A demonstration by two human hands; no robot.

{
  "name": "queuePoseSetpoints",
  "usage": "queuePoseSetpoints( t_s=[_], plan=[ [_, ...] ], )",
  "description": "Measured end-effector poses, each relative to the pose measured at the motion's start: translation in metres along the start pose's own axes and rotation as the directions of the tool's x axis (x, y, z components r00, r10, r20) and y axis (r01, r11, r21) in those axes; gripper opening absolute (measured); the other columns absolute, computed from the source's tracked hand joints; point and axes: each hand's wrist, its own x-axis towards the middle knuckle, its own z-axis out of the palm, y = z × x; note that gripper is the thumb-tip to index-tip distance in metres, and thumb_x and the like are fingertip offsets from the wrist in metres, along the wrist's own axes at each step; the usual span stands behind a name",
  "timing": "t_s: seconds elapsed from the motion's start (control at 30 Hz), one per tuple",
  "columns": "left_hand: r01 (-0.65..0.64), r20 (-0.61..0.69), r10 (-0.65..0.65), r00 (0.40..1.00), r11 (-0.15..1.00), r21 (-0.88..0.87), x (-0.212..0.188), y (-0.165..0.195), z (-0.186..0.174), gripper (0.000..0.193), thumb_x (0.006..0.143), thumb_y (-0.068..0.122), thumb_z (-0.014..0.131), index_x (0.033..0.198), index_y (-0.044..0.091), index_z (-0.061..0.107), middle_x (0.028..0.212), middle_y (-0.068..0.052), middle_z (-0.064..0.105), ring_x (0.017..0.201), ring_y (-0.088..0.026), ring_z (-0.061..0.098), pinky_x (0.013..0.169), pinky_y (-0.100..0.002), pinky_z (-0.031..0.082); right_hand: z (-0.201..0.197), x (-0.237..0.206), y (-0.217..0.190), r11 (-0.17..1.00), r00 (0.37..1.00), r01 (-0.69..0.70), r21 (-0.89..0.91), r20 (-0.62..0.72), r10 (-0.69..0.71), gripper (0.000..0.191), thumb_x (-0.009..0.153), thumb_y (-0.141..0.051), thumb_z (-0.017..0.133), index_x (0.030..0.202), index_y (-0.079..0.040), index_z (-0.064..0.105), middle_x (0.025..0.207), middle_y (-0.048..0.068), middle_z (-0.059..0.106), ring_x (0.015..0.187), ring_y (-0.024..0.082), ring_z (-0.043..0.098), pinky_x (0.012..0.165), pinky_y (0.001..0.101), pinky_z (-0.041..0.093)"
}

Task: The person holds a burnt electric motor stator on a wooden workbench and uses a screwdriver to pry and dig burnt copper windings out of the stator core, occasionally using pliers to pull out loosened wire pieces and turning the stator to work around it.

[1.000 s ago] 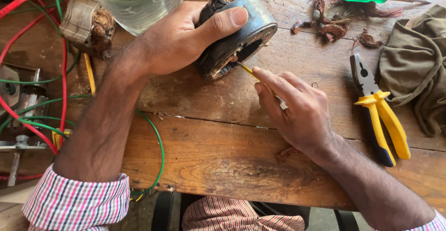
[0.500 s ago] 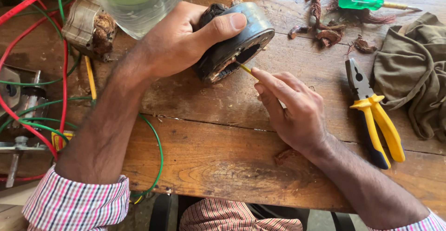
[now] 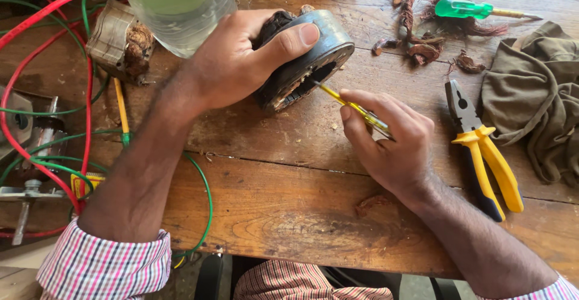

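Both hands work on the wooden tabletop [image 3: 289,215]: left hand [image 3: 241,65] grips a tilted round grey metal motor stator [image 3: 307,65], right hand [image 3: 392,140] pinches a slim yellow-handled screwdriver [image 3: 356,108] touching its rim.

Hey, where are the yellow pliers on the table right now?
In the head view the pliers lie on the wooden table at the right, between the right hand and the olive cloth.
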Motion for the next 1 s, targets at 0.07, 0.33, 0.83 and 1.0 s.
queuePoseSetpoints(
  t_s=[0.07,0.33,0.83,1.0],
  plan=[
    [-0.003,0.003,0.003,1.000,1.000,0.003,0.000,0.001,0.000,0.056,0.099,0.058,0.055,0.095,0.004,0.071,0.079,0.001,0.070,0.072,-0.006,0.066,0.062,-0.026,0.055,0.000,0.000,0.000,1.000,1.000,0.007,-0.004,0.017,-0.007,0.019,0.098,-0.008,0.073,0.117,-0.006,0.074,0.099,0.010,0.077,0.082,0.017,0.076,0.072,0.0317,0.060],
    [0.026,0.032,-0.025,0.999,0.999,-0.037,0.000,0.002,-0.001,0.053,0.100,0.055,0.055,0.097,0.004,0.070,0.081,0.002,0.069,0.073,-0.005,0.064,0.062,-0.026,0.054,0.000,0.005,-0.005,0.994,0.985,0.109,-0.006,0.132,-0.108,0.030,0.100,-0.004,0.071,0.129,-0.007,0.066,0.102,0.013,0.071,0.089,0.029,0.072,0.073,0.0393,0.057],
    [0.074,0.069,-0.068,0.995,0.993,-0.095,0.006,-0.006,0.008,0.044,0.106,0.042,0.052,0.111,0.001,0.066,0.086,-0.003,0.069,0.072,-0.009,0.061,0.063,-0.026,0.050,-0.010,-0.007,0.009,0.987,0.992,0.124,0.103,-0.017,-0.123,0.027,0.106,-0.007,0.072,0.132,-0.011,0.064,0.102,0.008,0.070,0.083,0.020,0.072,0.072,0.0320,0.059],
    [0.115,0.153,-0.087,0.984,0.975,-0.191,0.006,-0.009,0.006,0.048,0.108,0.042,0.047,0.113,-0.001,0.067,0.092,-0.007,0.072,0.077,-0.010,0.064,0.066,-0.026,0.053,-0.012,-0.008,0.010,0.986,0.994,0.112,0.120,0.000,-0.113,0.028,0.104,-0.006,0.072,0.131,-0.011,0.065,0.099,0.008,0.070,0.085,0.020,0.072,0.069,0.0308,0.058]
  ],
)
